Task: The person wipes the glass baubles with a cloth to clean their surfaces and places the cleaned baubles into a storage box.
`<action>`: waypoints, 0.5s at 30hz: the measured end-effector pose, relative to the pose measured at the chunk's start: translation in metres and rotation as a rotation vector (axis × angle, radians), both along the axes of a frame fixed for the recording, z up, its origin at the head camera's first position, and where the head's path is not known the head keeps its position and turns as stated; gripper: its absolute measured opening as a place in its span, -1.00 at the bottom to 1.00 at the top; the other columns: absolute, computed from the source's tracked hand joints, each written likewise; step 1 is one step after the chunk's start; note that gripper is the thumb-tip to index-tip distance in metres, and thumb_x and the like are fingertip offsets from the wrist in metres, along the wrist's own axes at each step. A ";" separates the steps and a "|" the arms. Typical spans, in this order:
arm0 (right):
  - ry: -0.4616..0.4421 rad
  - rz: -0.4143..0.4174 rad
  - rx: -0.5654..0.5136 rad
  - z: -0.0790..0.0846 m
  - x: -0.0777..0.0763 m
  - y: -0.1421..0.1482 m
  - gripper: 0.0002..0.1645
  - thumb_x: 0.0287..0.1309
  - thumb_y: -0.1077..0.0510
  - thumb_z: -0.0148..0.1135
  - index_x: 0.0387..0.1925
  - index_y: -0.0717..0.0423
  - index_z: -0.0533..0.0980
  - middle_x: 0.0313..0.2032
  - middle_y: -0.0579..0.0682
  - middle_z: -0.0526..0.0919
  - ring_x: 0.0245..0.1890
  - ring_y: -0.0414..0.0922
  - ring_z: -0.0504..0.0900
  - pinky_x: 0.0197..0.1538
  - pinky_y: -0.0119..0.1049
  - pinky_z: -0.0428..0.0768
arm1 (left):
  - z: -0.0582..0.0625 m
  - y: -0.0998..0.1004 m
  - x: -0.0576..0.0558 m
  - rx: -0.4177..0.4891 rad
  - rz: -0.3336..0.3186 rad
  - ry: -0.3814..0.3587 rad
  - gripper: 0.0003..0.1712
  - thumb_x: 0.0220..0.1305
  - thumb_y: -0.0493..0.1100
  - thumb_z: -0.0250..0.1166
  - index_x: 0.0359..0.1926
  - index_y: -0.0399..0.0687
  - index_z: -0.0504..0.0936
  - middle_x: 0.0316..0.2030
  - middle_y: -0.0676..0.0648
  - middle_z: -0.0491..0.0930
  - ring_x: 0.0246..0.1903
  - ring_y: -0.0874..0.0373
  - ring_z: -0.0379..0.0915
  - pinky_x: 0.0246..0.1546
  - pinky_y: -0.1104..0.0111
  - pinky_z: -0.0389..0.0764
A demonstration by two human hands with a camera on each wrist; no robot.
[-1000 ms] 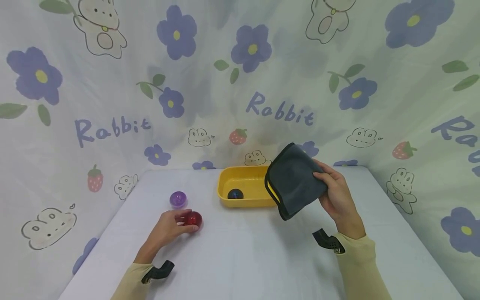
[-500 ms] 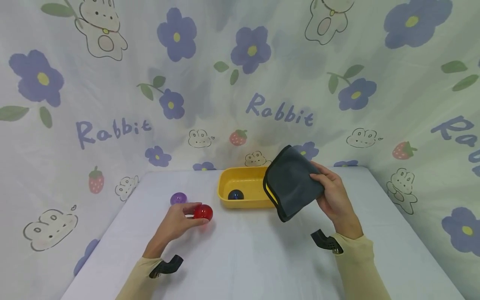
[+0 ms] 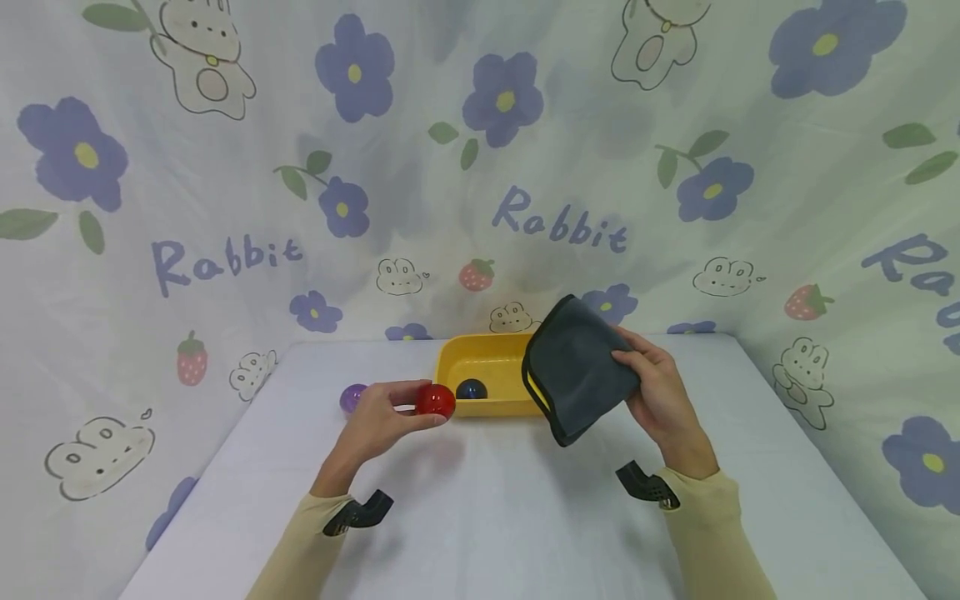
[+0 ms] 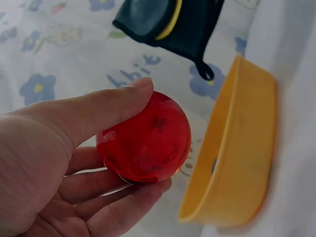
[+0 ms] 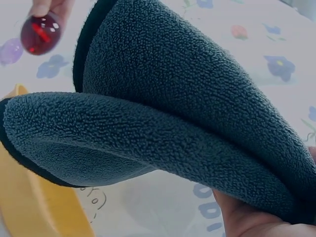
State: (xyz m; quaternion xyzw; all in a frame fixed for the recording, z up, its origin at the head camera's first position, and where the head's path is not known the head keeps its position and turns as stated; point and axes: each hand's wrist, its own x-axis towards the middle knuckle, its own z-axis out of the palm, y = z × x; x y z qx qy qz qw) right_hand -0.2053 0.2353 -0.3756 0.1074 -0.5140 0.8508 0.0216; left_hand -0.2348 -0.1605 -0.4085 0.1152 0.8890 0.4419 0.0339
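Observation:
My left hand pinches a clear red ball between thumb and fingers, raised off the table at the front left corner of a yellow tub. The left wrist view shows the thumb across the top of the ball and the fingers beneath it. A folded dark grey-blue cloth with black edging hangs from my right hand, which grips its right corner. The cloth covers the tub's right end in the head view. Its fuzzy terry surface and parted folds fill the right wrist view.
Inside the tub, at its left, lies a dark ball. A purple ball sits on the white table behind my left hand, partly hidden by it. A printed rabbit-and-flower curtain encloses the table at the back and sides.
My left hand has lifted the red ball and carried it right and away from me, up to the tub. The right hand with the cloth has drifted slightly left.

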 end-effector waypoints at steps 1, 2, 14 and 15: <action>-0.001 0.002 -0.001 0.000 0.000 0.000 -0.59 0.51 0.36 -0.03 0.24 0.04 0.52 0.09 -0.11 0.71 -0.01 -0.24 0.78 -0.05 -0.42 0.77 | 0.002 0.002 -0.001 0.009 -0.012 0.010 -0.18 0.04 0.17 0.62 0.31 0.00 0.63 0.13 -0.12 0.74 0.09 -0.09 0.70 0.02 0.18 0.79; -0.003 0.004 0.000 0.000 0.000 -0.001 -0.59 0.51 0.36 -0.03 0.23 0.03 0.52 0.09 -0.11 0.71 -0.03 -0.24 0.79 -0.06 -0.42 0.77 | 0.003 0.005 -0.001 0.018 -0.022 0.019 -0.19 0.05 0.15 0.62 0.31 -0.01 0.63 0.13 -0.13 0.74 0.09 -0.09 0.70 0.02 0.19 0.79; -0.054 -0.020 0.105 -0.001 -0.002 -0.009 -0.42 0.53 0.33 -0.04 0.50 0.29 0.25 0.11 -0.22 0.69 0.05 -0.29 0.75 0.02 -0.42 0.75 | 0.022 0.041 -0.005 0.123 -0.084 0.078 -0.29 0.09 0.08 0.61 0.26 -0.01 0.67 0.11 -0.10 0.74 0.12 -0.06 0.68 0.10 0.14 0.76; -0.059 -0.020 0.120 -0.001 -0.002 -0.011 -0.40 0.53 0.33 -0.04 0.52 0.30 0.22 0.11 -0.23 0.68 0.06 -0.30 0.74 0.04 -0.42 0.75 | 0.023 0.043 -0.005 0.129 -0.086 0.082 -0.30 0.09 0.07 0.61 0.25 0.00 0.67 0.10 -0.09 0.75 0.12 -0.05 0.67 0.10 0.14 0.76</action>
